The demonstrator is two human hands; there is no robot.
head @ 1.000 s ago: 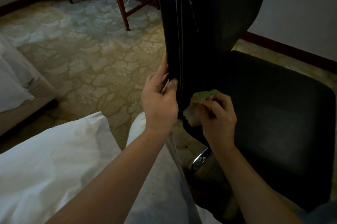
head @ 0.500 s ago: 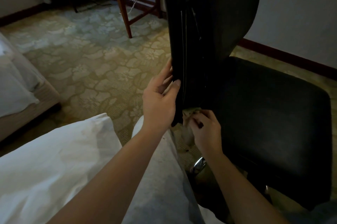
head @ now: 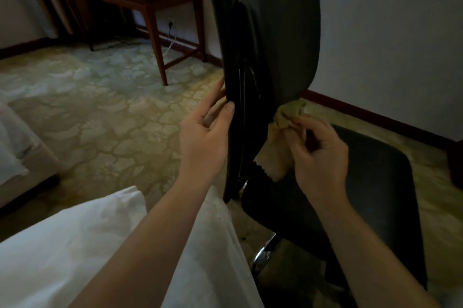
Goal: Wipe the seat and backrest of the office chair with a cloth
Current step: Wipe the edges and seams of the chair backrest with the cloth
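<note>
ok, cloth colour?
Yellowish-tan cloth, bunched in the right hand; head view.

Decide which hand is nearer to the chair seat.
Right. The right hand hovers just above the seat, holding the cloth; the left hand grips the backrest edge.

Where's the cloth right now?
The cloth is bunched in the right hand, right of centre in the head view, against the lower backrest just above the seat.

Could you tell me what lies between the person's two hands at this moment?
In the head view, the chair's black backrest stands edge-on between them: left hand grips its rear edge, right hand holds the cloth against its front.
</note>
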